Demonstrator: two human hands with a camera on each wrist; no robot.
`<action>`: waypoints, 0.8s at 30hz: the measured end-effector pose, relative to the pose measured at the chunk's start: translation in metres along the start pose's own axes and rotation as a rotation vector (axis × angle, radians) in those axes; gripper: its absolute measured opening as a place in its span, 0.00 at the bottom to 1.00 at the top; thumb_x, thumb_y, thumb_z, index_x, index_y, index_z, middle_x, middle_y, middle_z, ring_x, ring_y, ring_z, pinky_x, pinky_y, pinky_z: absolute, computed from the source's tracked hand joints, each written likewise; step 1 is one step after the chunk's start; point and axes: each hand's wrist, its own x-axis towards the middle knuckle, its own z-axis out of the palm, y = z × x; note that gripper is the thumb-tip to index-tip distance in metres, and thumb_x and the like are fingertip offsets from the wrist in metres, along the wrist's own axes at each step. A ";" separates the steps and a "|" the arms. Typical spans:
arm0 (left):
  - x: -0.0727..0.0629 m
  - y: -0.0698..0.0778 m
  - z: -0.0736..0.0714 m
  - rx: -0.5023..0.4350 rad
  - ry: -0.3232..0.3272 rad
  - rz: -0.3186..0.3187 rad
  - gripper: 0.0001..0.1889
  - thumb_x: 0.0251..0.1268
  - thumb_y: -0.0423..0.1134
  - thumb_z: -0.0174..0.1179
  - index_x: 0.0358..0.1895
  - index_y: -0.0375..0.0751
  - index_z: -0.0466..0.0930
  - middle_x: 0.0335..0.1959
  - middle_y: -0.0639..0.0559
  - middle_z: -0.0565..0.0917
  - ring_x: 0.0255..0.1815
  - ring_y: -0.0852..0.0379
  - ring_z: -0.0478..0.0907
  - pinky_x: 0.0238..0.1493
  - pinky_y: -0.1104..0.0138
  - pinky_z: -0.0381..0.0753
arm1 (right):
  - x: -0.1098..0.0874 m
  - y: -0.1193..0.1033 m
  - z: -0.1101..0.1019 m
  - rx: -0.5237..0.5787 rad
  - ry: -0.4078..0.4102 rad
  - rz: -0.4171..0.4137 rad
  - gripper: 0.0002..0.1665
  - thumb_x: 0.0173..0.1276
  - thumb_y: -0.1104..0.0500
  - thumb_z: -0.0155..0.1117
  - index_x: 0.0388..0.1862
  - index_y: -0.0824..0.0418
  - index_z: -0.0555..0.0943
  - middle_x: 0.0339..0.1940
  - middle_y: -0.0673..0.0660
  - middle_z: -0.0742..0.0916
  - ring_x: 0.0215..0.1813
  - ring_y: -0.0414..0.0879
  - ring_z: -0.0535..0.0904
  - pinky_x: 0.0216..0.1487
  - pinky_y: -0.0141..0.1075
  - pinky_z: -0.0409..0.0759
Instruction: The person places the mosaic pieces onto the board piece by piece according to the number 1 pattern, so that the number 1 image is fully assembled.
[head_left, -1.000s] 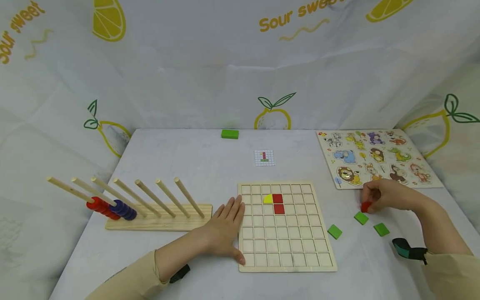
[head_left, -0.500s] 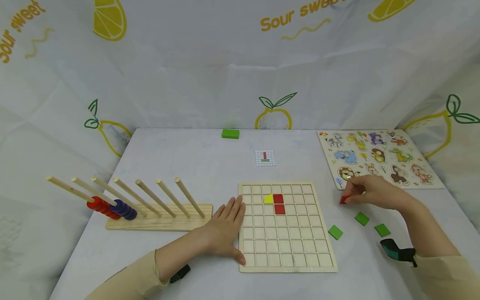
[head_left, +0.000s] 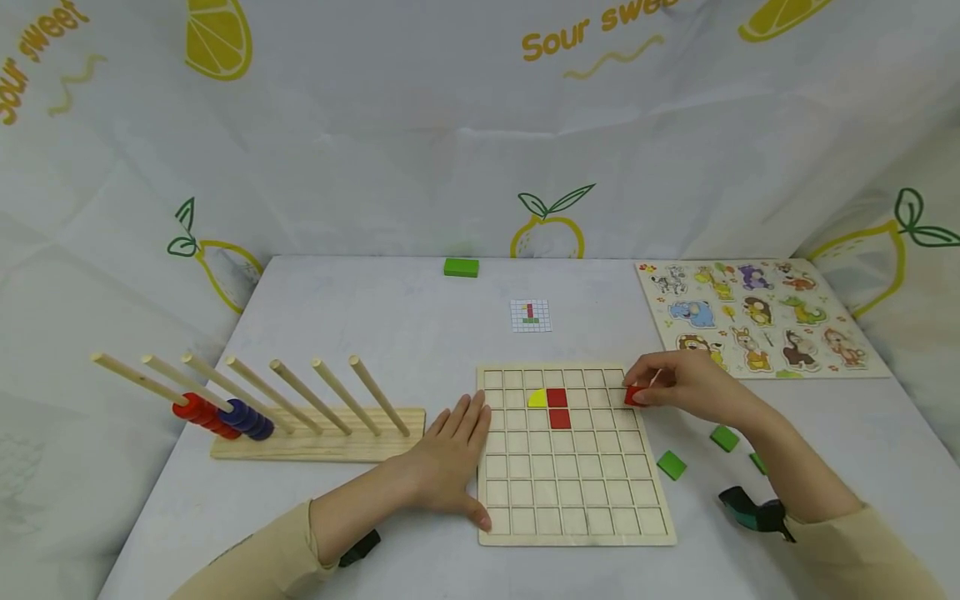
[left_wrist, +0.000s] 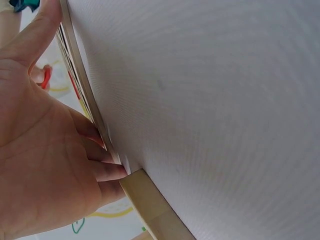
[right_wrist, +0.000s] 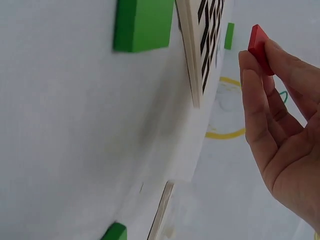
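Observation:
My right hand (head_left: 690, 385) pinches a red square tile (right_wrist: 259, 50) between thumb and fingers, held over the right edge of a wooden grid board (head_left: 525, 467). My left hand (head_left: 450, 458) lies spread with straight fingers along the board's left edge, fingertips and thumb at its rim. Two red tiles (head_left: 559, 418) sit in the board's grid, one below the other. Left of the upper one is a yellow quarter-round tile (head_left: 537, 398). In the left wrist view, the left palm (left_wrist: 45, 155) faces the camera beside the board's edge.
Several green tiles (head_left: 671, 465) lie right of the board. A wooden peg rack (head_left: 315, 437) with red and blue rings stands left. Behind the board lie a small pattern card (head_left: 530, 316) and a green block (head_left: 461, 267). An animal puzzle board (head_left: 738, 287) is at back right.
My right hand has carried the red tile leftward from beside the green tiles, past the puzzle board, to the grid board's right edge. My left hand has stayed in place.

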 end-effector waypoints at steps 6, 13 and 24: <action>0.000 0.000 0.000 0.002 0.001 -0.001 0.72 0.41 0.75 0.66 0.80 0.35 0.35 0.82 0.38 0.29 0.84 0.40 0.31 0.81 0.47 0.49 | 0.010 -0.011 0.015 0.023 0.005 -0.018 0.09 0.62 0.61 0.71 0.42 0.54 0.87 0.35 0.48 0.87 0.29 0.36 0.76 0.32 0.29 0.75; 0.000 0.000 0.001 0.004 0.004 0.003 0.72 0.41 0.75 0.66 0.80 0.35 0.35 0.82 0.38 0.29 0.84 0.40 0.31 0.81 0.47 0.49 | 0.019 -0.026 0.028 0.054 -0.036 -0.043 0.10 0.64 0.63 0.69 0.44 0.54 0.87 0.39 0.49 0.88 0.31 0.37 0.76 0.34 0.28 0.76; 0.000 0.000 -0.002 -0.008 -0.001 0.001 0.72 0.42 0.75 0.66 0.80 0.35 0.35 0.82 0.38 0.29 0.84 0.40 0.30 0.81 0.47 0.48 | 0.031 -0.048 0.046 0.107 -0.124 -0.077 0.08 0.61 0.65 0.71 0.39 0.56 0.86 0.35 0.51 0.89 0.32 0.36 0.79 0.36 0.28 0.80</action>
